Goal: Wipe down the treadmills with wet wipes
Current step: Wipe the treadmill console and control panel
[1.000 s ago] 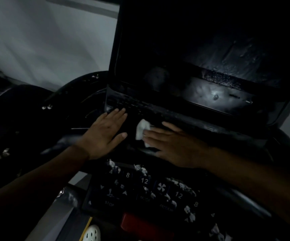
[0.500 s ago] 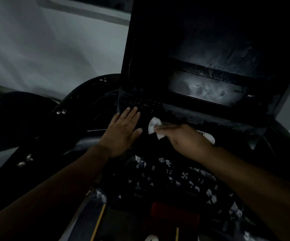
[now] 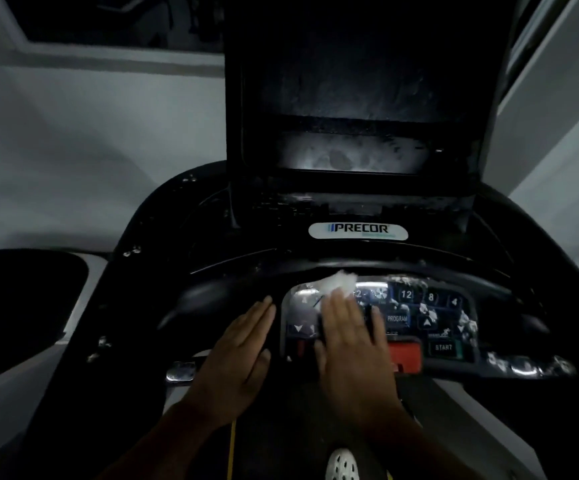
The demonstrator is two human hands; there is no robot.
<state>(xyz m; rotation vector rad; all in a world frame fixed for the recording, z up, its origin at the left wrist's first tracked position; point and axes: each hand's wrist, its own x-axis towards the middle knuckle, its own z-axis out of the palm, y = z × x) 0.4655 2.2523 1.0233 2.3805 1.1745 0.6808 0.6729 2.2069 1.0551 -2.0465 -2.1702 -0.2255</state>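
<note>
The black treadmill console (image 3: 212, 271) fills the dim head view, with a dark smeared screen (image 3: 357, 98) upright at the back. My right hand (image 3: 347, 341) lies flat on the left half of the button panel (image 3: 430, 313), its straight fingers pressing a crumpled white wet wipe (image 3: 341, 280) against the panel's upper edge. Most of the wipe is hidden under the fingertips. My left hand (image 3: 239, 355) rests flat, fingers straight, on the console just left of the panel and holds nothing.
A white brand badge (image 3: 357, 231) sits under the screen. A red stop bar (image 3: 404, 353) and a START key (image 3: 443, 347) lie right of my right hand. A metal grip sensor (image 3: 180, 371) is at the left. A white shoe (image 3: 341, 464) stands on the belt below.
Both hands have come back from the ledge under the screen down to the button panel, the right one taking the wipe along. The view now faces the console squarely.
</note>
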